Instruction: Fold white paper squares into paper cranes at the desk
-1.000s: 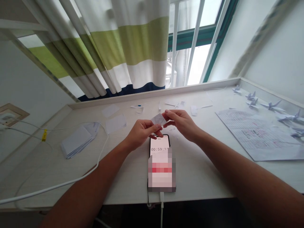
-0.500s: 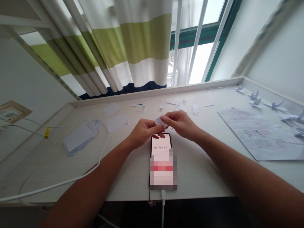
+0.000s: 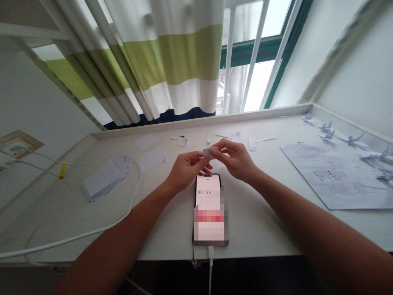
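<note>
A small folded white paper [image 3: 209, 152] is held just above the desk between both hands. My left hand [image 3: 185, 169] pinches its left side, fingers curled. My right hand [image 3: 235, 158] pinches its right edge with thumb and forefinger. Directly below the hands a phone [image 3: 210, 209] lies on the white desk [image 3: 260, 217], showing a running timer.
A stack of white paper squares [image 3: 102, 181] lies at the left, with loose squares [image 3: 151, 156] nearby. A white cable [image 3: 92, 229] loops across the left of the desk. A printed sheet [image 3: 334, 176] and several folded paper cranes [image 3: 350, 139] sit at the right. Paper scraps litter the far edge by the curtain.
The paper looks smaller and more folded than a second ago. Both hands have lifted slightly away from the phone, uncovering its top edge.
</note>
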